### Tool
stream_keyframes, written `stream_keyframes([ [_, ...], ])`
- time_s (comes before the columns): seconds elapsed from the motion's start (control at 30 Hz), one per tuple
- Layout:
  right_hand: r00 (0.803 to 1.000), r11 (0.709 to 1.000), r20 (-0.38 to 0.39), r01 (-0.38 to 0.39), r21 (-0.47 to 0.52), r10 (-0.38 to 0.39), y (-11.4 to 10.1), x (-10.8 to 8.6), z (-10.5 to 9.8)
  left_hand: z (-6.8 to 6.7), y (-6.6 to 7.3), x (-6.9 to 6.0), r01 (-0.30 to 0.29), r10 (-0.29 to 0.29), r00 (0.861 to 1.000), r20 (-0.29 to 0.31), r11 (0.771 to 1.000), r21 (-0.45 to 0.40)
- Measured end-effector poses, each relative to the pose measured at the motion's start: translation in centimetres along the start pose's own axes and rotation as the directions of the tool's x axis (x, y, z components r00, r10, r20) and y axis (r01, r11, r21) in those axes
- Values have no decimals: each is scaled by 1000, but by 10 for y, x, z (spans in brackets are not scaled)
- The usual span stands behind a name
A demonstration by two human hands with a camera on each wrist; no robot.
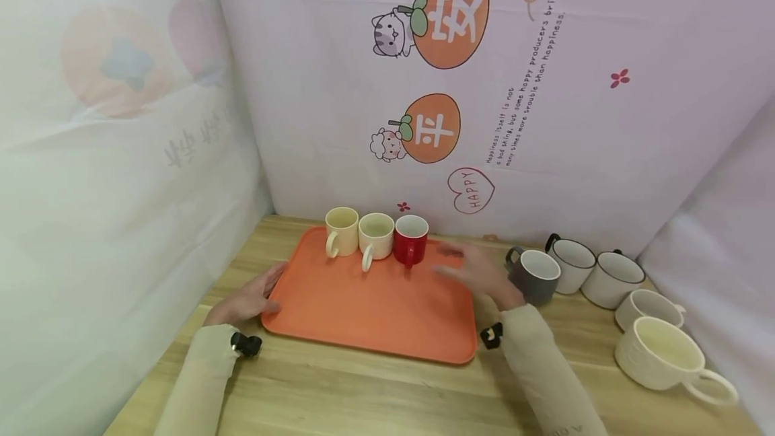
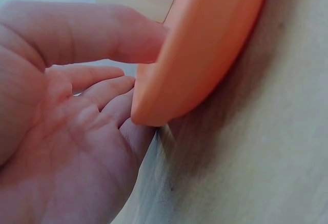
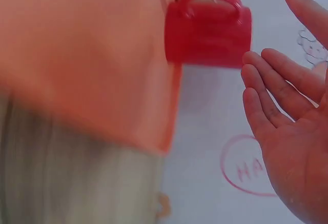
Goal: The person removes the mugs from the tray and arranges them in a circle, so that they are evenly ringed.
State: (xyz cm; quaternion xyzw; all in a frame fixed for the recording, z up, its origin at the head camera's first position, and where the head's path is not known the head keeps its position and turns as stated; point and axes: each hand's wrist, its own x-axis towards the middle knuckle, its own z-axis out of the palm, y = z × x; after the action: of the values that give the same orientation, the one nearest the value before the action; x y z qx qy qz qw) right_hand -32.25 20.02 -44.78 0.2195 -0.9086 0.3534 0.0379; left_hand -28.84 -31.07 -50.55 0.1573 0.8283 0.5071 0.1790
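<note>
Filling the upper frame, a white printed backdrop [image 1: 327,52] with orange fruits and a red heart marked HAPPY. Across the bottom, a wood-grain table [image 1: 339,395]. At lower centre, flat on the wood, an orange tray [image 1: 369,305]. Rising from the bottom edge, a pale right sleeve [image 1: 541,362] and a pale left sleeve [image 1: 200,375].

Right of centre, above the tray's upper right corner, the right hand [image 1: 478,274], slightly blurred: fingers and thumb apart, nothing held, just beside the red mug. Left of centre, the left hand [image 1: 251,298], clamped on the tray's left rim, thumb over the inner side, fingers along the outer.

Along the right side, from the lower right corner inward: a large cream mug [image 1: 654,358], a pale mug [image 1: 648,307], two white mugs [image 1: 613,280] with dark rims, and a dark grey mug [image 1: 535,278]. In a row along the tray's upper edge, handles toward the bottom of the frame: a yellow mug [image 1: 342,235], an off-white mug [image 1: 377,241] and, rightmost, a red mug [image 1: 411,242]. Smallest, at the cuffs, two black wrist cameras [image 1: 246,344].
</note>
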Motion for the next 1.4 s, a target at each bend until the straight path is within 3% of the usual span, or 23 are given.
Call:
stream_keyframes([
  [0.17, 999, 999, 37, -39, 10, 38, -4, 23, 27, 0, 2, 0, -5, 5, 1000, 0, 1000, 16],
  [0.33, 998, 997, 12, -69, 28, 69, -5, 30, 47, 1, 4, 0, -6, 6, 1000, 9, 1000, 3],
  [0.53, 974, 969, -12, -222, 111, 225, -16, 39, 64, 0, 6, -2, -1, 1, 1000, 9, 1000, -23],
  [0.63, 944, 924, -9, -321, 206, 330, -24, 44, 71, 0, 7, -3, -4, 5, 1000, 11, 1000, -31],
  [0.73, 912, 858, -13, -380, 344, 409, -29, 47, 76, 0, 7, -2, -12, 13, 1000, 13, 999, -37],
  [0.93, 865, 685, -3, -395, 612, 502, -33, 40, 76, 1, 4, 1, -28, 28, 999, 18, 999, -26],
  [1.07, 840, 603, -9, -382, 700, 543, -37, 28, 67, 0, 3, 1, -30, 31, 999, 20, 999, -34],
  [1.13, 838, 588, -7, -377, 716, 546, -38, 20, 62, 0, 3, 1, -25, 25, 1000, 18, 999, -32],
  [1.3, 867, 606, 22, -367, 706, 498, -39, -6, 46, 1, 3, 0, -21, 21, 1000, 10, 999, -26],
  [1.4, 868, 604, 34, -373, 704, 496, -41, -26, 36, 2, 2, 0, -16, 16, 1000, 6, 1000, -25],
])
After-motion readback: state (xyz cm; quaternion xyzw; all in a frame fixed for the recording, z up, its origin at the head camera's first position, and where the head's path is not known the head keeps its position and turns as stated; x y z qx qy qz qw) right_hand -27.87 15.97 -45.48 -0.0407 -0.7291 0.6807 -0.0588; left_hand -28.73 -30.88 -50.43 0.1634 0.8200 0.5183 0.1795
